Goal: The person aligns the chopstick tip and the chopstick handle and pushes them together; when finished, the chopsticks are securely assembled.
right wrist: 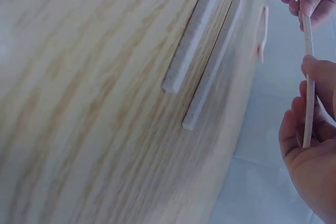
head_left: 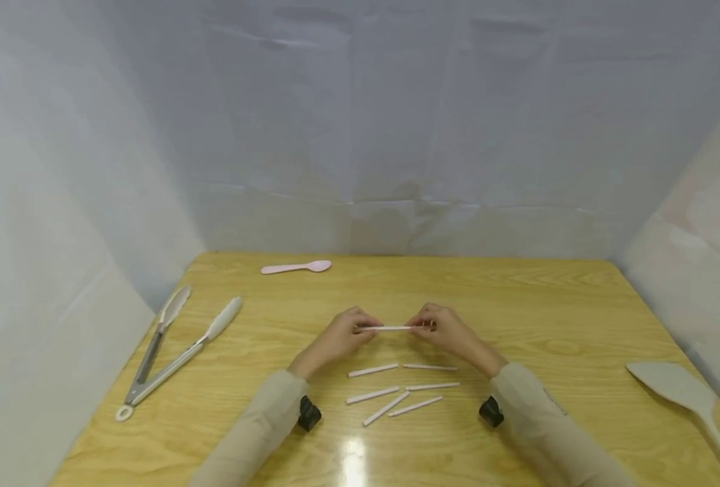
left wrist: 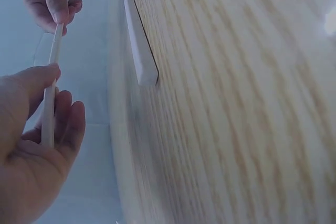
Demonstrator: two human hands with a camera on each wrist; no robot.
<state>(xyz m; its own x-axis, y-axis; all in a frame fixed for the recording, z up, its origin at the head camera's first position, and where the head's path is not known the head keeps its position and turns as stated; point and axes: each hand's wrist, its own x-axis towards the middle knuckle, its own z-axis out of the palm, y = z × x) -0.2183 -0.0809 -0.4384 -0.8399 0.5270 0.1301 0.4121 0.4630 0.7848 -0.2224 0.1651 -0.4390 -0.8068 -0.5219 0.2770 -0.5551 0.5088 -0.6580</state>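
A thin, pale stick point(head_left: 394, 328) is held level between both hands, above the table. My left hand point(head_left: 340, 333) pinches its left end between thumb and fingers. The other end is pinched the same way by my right hand point(head_left: 451, 333). In the left wrist view the stick point(left wrist: 54, 51) runs from one hand to the other, and the right wrist view shows it slightly bowed point(right wrist: 308, 40). Nearer the body, several similar pale sticks lie loose on the wood, among them one at the left point(head_left: 372, 395) and one at the right point(head_left: 432, 387).
On the wooden table point(head_left: 549, 311), open tongs point(head_left: 171, 368) lie at the left. A pink spoon point(head_left: 296, 267) is near the back edge. At the right lies a pale spatula point(head_left: 677, 389). Pale sheeting point(head_left: 360, 135) stands behind the table and along both sides.
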